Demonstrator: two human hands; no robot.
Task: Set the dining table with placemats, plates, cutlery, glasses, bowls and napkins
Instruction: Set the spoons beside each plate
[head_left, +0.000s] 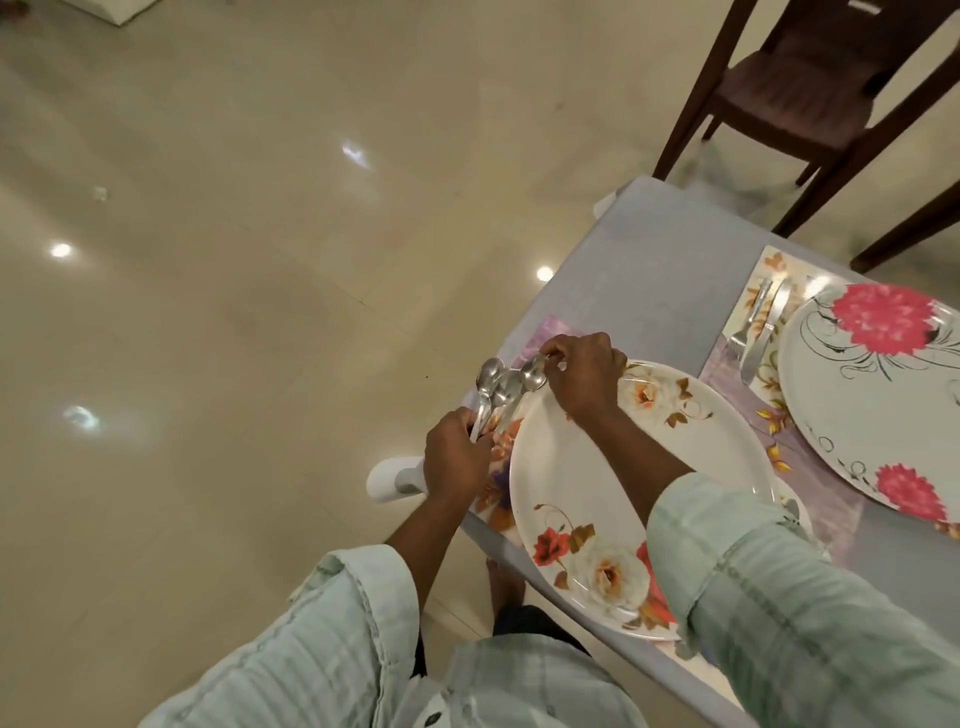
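The grey worktop (660, 249) is filling the right side of the view, with a glossy cream floor (234, 234) spreading to its left and a dark wooden chair (800, 88) standing past its far corner. Two floral placemats are lying on it: the near placemat (748, 415) is carrying a white plate with roses (587, 483), and the far placemat (774, 265) is carrying a plate with pink flowers (872, 395). Just left of that far plate, a fork (748, 317) and a knife (763, 332) are lying side by side on the mat.

At the near plate's left rim, the left hand (454, 457) is gripping a bunch of spoons (498, 389) by the handles, fingers curled round them (how many spoons is hard to tell, as the bowls overlap). The spoon bowls are fanning up and away over the worktop's edge. The right hand (584, 376) is reaching across the plate, its fingers pinching the bowl of one spoon (534, 375) at the top of the bunch. Pale green checked sleeves (779, 597) are covering both forearms.
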